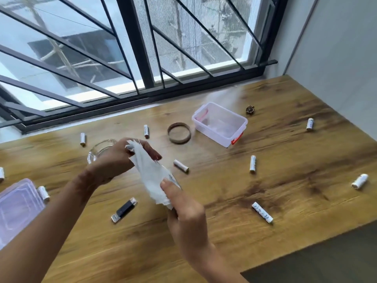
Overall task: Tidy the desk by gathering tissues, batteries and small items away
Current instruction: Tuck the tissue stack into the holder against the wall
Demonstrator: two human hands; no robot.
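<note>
The tissue (150,176) is held above the bench (285,170), its far end pinched by the left hand (118,160), its near end by the right hand (183,207). A battery (181,166) lies just beside it; a clear box (210,133) stands beyond. Its long axis runs far-left to near-right.

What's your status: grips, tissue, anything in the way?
Left grip, right grip both pinch crumpled white tissue. Clear plastic box open. White batteries scattered around.

No legible txt; battery (262,215) print too blurry.
</note>
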